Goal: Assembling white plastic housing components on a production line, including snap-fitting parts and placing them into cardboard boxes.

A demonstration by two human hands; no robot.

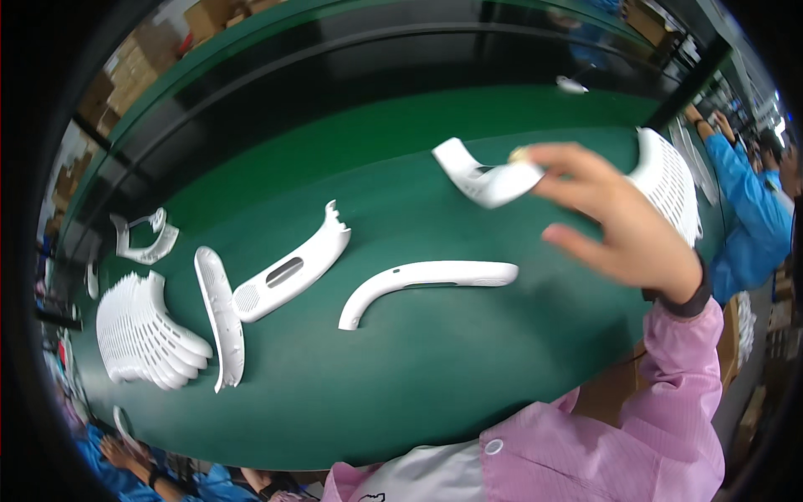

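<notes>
My right hand (615,209) reaches over the right half of the table, thumb held well apart from the fingers. Its foremost fingertips overlap the right end of a curved white plastic piece (481,180); a small pale yellow bit (519,155), unclear in kind, shows at one fingertip. Nearer me lies a long bent white shell (431,273). To its left are a white shell with a dark oval slot (293,272) and a slim white shell with its inner side showing (221,318). My left hand is outside the picture.
Stacked slotted white shells stand on the green table (401,376) at far left (138,330) and right (669,180). An open white frame (150,243) lies at back left. Co-workers in blue sleeves (740,209) are at the right and lower left. A dark post (690,84) rises at back right.
</notes>
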